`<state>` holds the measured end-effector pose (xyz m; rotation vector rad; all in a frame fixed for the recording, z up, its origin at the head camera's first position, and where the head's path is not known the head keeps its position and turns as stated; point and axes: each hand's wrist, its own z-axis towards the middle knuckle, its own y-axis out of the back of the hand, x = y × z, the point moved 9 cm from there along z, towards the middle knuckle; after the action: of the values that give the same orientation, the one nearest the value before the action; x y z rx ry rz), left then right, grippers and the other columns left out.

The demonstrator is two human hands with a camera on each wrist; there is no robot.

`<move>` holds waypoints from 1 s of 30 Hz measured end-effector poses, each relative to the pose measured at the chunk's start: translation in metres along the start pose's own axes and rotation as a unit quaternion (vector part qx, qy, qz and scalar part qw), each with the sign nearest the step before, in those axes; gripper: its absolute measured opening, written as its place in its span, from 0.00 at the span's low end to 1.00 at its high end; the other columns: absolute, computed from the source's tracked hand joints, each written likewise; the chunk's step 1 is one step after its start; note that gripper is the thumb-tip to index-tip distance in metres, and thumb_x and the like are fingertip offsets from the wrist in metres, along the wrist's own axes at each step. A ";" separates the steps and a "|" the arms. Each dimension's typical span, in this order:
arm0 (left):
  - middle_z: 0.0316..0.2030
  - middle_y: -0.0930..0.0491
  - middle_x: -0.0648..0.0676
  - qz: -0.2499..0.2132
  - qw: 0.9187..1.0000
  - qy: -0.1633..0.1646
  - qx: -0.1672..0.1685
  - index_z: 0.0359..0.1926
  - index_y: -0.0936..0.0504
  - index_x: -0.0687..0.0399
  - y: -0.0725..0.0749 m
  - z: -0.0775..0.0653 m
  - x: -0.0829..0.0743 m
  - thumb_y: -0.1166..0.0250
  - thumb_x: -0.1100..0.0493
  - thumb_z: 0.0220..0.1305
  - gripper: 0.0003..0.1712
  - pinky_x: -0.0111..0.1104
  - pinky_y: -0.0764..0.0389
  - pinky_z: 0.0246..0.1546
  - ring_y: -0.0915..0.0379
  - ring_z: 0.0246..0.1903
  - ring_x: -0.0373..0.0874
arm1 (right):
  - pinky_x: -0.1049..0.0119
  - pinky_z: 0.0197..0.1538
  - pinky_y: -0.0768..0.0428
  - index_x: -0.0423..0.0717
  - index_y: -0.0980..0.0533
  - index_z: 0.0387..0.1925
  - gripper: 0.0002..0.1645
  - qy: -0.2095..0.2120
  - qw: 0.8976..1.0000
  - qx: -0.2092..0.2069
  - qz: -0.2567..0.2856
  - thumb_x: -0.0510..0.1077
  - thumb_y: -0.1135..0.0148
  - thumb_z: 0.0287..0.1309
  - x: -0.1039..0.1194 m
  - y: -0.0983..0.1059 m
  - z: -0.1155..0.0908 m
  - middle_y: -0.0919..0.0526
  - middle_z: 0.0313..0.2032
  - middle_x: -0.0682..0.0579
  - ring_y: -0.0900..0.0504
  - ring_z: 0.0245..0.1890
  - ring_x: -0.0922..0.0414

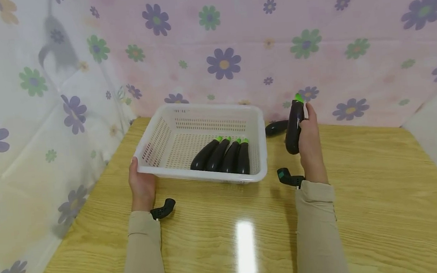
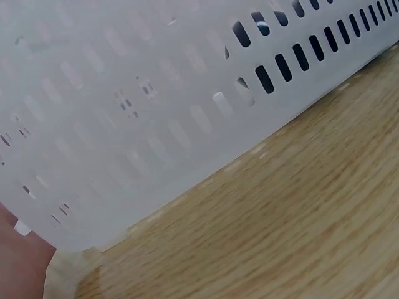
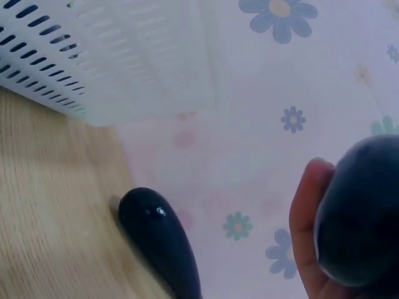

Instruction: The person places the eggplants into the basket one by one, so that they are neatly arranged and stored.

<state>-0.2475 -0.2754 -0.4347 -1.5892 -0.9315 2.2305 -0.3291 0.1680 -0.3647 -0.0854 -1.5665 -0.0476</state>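
Note:
A white plastic basket (image 1: 206,177) with slotted walls stands on the table, its long side toward me. Several dark eggplants (image 1: 216,155) with bright green caps lie side by side in its right front part. My left hand (image 1: 143,189) grips the basket's near left corner, a digit up at the rim; most of its fingers are hidden. To the right of the basket, my right hand (image 1: 310,141) holds an eggplant (image 1: 294,127) above the table, green cap up. Behind it another eggplant (image 1: 277,128) lies on the table, its far end hidden.
The wood-grain table (image 1: 376,193) reaches back to a flowered cloth (image 1: 257,38), with another patterned cloth (image 1: 16,144) along the left side. Black wrist-camera mounts stick out from both sleeves, the right one (image 1: 289,178) and the left one (image 1: 163,209).

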 end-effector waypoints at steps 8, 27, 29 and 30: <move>0.63 0.45 0.53 0.024 1.000 0.015 -0.001 0.64 0.42 0.51 -0.003 0.001 0.002 0.52 0.47 0.62 0.31 0.37 0.54 0.62 0.51 0.63 0.45 | 0.62 0.34 0.24 0.74 0.44 0.62 0.30 0.035 0.998 0.028 -0.032 0.42 0.74 0.64 0.008 -0.008 -0.002 0.40 0.57 0.43 0.29 0.46 0.49; 0.63 0.43 0.52 0.019 0.998 0.044 -0.032 0.63 0.43 0.50 0.006 -0.003 0.005 0.53 0.51 0.61 0.30 0.37 0.51 0.61 0.49 0.62 0.44 | 0.45 0.52 0.35 0.70 0.50 0.65 0.28 0.093 0.986 0.126 -0.058 0.45 0.66 0.66 0.029 -0.051 -0.019 0.51 0.66 0.45 0.39 0.59 0.47; 0.63 0.43 0.52 0.022 0.998 0.047 -0.034 0.63 0.43 0.50 0.006 -0.003 0.005 0.53 0.51 0.61 0.29 0.37 0.52 0.61 0.49 0.62 0.44 | 0.46 0.52 0.33 0.70 0.50 0.65 0.29 0.094 0.984 0.135 -0.065 0.44 0.63 0.65 0.030 -0.055 -0.021 0.50 0.65 0.45 0.39 0.59 0.48; 0.63 0.43 0.52 0.025 0.998 0.048 -0.032 0.63 0.43 0.50 0.006 -0.003 0.005 0.54 0.51 0.61 0.29 0.37 0.52 0.61 0.49 0.62 0.44 | 0.46 0.51 0.33 0.70 0.50 0.65 0.30 0.094 0.983 0.140 -0.069 0.44 0.61 0.65 0.030 -0.058 -0.022 0.49 0.65 0.45 0.38 0.59 0.48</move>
<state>-0.2459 -0.2759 -0.4427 -1.7497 -0.9558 2.1568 -0.3124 0.1095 -0.3333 0.2438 -1.3734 0.0547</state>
